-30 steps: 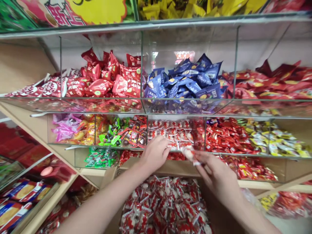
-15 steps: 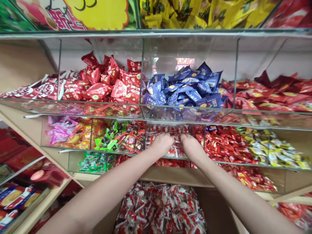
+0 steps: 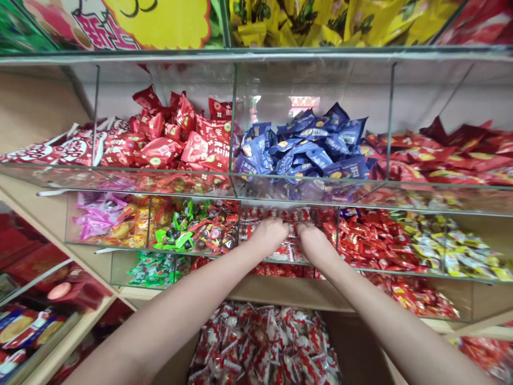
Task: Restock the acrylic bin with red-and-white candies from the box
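Both arms reach into a middle compartment of the candy shelf. My left hand [image 3: 271, 235] is curled closed over the red-and-white wrapped candies [image 3: 285, 251] there. Close beside it, my right hand [image 3: 313, 239] is bent with its fingers pressed down among the same candies. The fingertips of both hands are mostly hidden, so what they grip does not show clearly. Below the hands, an open cardboard box [image 3: 356, 342] holds a heap of red-and-white wrapped candies [image 3: 264, 347] in clear wrappers.
A glass shelf edge [image 3: 360, 197] runs just above my hands. Glass dividers flank the compartment, with green and brown candies [image 3: 200, 230] left and red candies [image 3: 372, 240] right. Blue packets [image 3: 304, 144] lie on the shelf above, yellow bags [image 3: 340, 24] higher still.
Both hands stay in the same compartment, with only a very slight shift of the fingers. The view has moved a little; the candies look the same.
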### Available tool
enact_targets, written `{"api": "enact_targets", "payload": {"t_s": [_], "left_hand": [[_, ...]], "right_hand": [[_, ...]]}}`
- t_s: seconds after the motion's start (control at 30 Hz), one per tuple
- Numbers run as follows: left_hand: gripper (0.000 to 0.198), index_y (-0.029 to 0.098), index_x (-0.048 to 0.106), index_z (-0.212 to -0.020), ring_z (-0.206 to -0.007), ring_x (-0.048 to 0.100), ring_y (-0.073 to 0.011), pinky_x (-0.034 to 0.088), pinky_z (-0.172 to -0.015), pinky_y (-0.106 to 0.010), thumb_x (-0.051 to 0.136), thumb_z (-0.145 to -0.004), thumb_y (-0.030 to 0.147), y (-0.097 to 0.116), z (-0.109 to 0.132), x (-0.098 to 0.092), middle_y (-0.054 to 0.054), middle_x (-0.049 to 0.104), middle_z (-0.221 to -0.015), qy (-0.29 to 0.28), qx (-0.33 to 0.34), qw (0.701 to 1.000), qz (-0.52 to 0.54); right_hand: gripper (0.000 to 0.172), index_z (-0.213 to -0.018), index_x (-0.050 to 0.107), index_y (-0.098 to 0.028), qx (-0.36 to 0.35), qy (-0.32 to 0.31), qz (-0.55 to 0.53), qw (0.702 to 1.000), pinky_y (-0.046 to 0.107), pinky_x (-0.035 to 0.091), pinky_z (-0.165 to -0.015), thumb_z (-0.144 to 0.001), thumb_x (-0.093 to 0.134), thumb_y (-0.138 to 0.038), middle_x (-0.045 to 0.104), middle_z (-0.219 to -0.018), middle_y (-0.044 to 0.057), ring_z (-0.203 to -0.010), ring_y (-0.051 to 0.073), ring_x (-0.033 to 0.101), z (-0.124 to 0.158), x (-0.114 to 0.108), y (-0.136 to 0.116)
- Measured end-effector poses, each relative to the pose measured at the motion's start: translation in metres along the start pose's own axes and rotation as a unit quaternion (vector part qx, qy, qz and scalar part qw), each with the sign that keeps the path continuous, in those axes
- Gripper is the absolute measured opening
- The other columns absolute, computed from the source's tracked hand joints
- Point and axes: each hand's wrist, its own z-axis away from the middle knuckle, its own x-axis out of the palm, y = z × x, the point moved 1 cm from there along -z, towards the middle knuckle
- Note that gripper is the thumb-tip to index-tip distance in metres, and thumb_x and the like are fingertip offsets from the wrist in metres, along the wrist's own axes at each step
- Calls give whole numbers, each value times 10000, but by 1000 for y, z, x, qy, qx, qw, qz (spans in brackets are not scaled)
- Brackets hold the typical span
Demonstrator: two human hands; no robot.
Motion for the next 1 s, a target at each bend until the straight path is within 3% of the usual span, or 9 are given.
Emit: {"api": "enact_targets", "payload": {"t_s": [0.2,0.37,0.5,0.6,0.77,1.0], "left_hand": [[208,77,621,-803,-799,586,-219,477,-691,-316,434,-749,4,8,11,-5,-127,617,-779,-15,29,999,-1],[134,122,635,-729,-719,592,-200,472,-637,-281,506,-731,86,-3,6,-4,-80,617,-727,-20,28,999,22],[158,163,619,-838,-875,549,-222,441,-774,-313,589,-719,262,-15,4,-5,-73,595,-908,14,24,999,45],[222,168,615,-822,-874,538,-209,404,-842,-309,638,-678,334,-19,3,-2,-52,604,-879,18,39,997,59],[139,176,610,-747,-836,535,-194,417,-786,-295,571,-740,309,-17,4,4,-33,622,-838,22,58,996,69],[88,160,596,-750,-844,529,-210,412,-799,-312,540,-739,226,-14,3,4,-67,619,-826,39,10,997,61]], "right_hand": [[249,-865,538,-103,-16,-12,-12,1000,218,406,-627,-755,355,26,573,-837,109,-752,163,593,-2,-2,-2],[205,-810,565,-109,-45,-27,-24,998,199,408,-624,-750,396,-10,568,-820,90,-698,139,588,-4,-1,3],[196,-837,572,-95,-63,-27,-26,997,211,416,-658,-743,414,-28,570,-852,108,-710,147,586,-4,-3,4],[219,-868,570,-86,-73,-20,-24,997,232,418,-698,-735,410,-13,571,-916,133,-771,171,589,-3,-7,2],[219,-878,580,-113,-110,-17,-31,993,216,388,-793,-767,410,-34,590,-972,116,-884,161,569,-3,-10,1],[183,-808,578,-124,-106,-12,-34,994,208,393,-712,-768,418,-45,600,-905,100,-797,147,573,-11,-5,3]]}}
